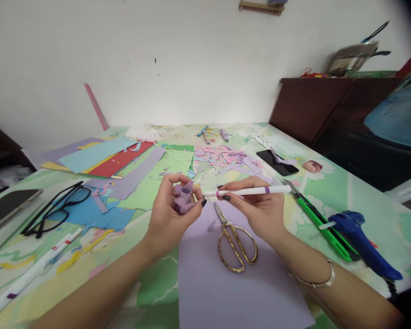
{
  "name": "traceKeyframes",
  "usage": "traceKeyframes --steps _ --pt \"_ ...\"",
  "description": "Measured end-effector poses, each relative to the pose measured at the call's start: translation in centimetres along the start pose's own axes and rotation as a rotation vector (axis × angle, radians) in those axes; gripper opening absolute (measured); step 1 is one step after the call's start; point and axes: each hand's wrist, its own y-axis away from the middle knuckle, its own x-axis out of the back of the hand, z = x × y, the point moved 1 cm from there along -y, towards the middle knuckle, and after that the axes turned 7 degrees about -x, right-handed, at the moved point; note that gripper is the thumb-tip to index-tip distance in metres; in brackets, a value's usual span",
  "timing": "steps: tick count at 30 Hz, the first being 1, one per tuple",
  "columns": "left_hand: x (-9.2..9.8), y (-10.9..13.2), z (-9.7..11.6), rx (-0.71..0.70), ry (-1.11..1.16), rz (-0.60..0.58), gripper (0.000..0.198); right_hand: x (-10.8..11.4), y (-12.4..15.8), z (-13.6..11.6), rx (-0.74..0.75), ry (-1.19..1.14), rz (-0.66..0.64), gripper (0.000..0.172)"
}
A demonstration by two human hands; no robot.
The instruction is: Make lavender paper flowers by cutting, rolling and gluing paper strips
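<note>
Curled purple paper is pinched in the fingers of my left hand. My right hand grips a white marker with purple and pink bands, held level. The marker's left end points at the paper and lies close to my left fingertips; whether it touches is hard to see. Below my hands, gold-handled scissors rest on a lilac sheet of paper, their blades toward my hands and slightly apart.
At right lie a green box cutter, a blue glue gun and a black phone. Black glasses, another phone and white markers are on the left. Coloured sheets and paper scraps lie further back.
</note>
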Motion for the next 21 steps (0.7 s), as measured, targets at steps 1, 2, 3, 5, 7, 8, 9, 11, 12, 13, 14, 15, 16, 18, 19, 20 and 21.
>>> traceKeyframes --steps 1,2,3,5,7,8,9,11,12,13,14,15,16,18,19,20,21 --pt "0.0 0.0 0.0 0.0 0.0 0.002 0.034 0.0 0.1 0.1 0.013 0.014 -0.001 0.011" --pt "0.0 0.0 0.0 -0.001 -0.001 0.003 0.034 -0.1 0.2 0.2 0.026 0.026 -0.003 0.012" --pt "0.0 0.0 0.0 -0.002 -0.004 0.002 0.034 -0.1 0.2 0.2 0.043 0.035 -0.007 0.012" --pt "0.0 0.0 -0.1 -0.006 -0.017 0.002 0.033 -0.2 0.4 0.3 0.079 0.052 -0.009 0.013" --pt "0.0 -0.1 -0.1 -0.011 -0.031 0.004 0.033 -0.3 0.5 0.4 0.108 0.074 0.004 0.014" --pt "-0.1 -0.1 -0.2 -0.013 -0.037 0.006 0.032 -0.3 0.5 0.5 0.116 0.085 0.008 0.015" --pt "-0.1 -0.1 -0.2 -0.014 -0.039 0.007 0.032 -0.4 0.6 0.6 0.122 0.097 0.011 0.015" --pt "-0.2 0.0 0.0 -0.018 -0.033 -0.013 0.031 -0.3 0.5 0.6 0.135 0.122 0.014 0.014" --pt "-0.3 0.1 0.1 -0.027 -0.026 -0.029 0.031 -0.3 0.4 0.6 0.129 0.124 0.022 0.012" --pt "-0.3 0.2 0.2 -0.044 -0.021 -0.044 0.032 -0.3 0.2 0.6 0.108 0.113 0.032 0.01" --pt "-0.3 0.2 0.4 -0.064 -0.019 -0.05 0.032 -0.2 0.1 0.6 0.079 0.09 0.047 0.008" --pt "-0.3 0.3 0.5 -0.086 -0.022 -0.046 0.032 -0.1 -0.1 0.5 0.051 0.064 0.065 0.006" --pt "-0.3 0.3 0.6 -0.104 -0.029 -0.027 0.033 0.0 -0.3 0.5 0.031 0.046 0.078 0.005" --pt "-0.1 0.1 0.7 -0.121 -0.042 0.027 0.034 0.4 -0.7 0.6 0.039 0.091 0.083 0.004" --pt "0.0 0.0 0.7 -0.117 -0.04 0.047 0.034 0.6 -1.0 0.8 0.067 0.165 0.081 0.005" --pt "0.1 -0.1 0.6 -0.11 -0.03 0.055 0.034 1.0 -1.2 1.1 0.102 0.26 0.076 0.009" --pt "0.2 -0.2 0.6 -0.104 -0.017 0.055 0.033 1.4 -1.5 1.6 0.135 0.371 0.051 0.014"
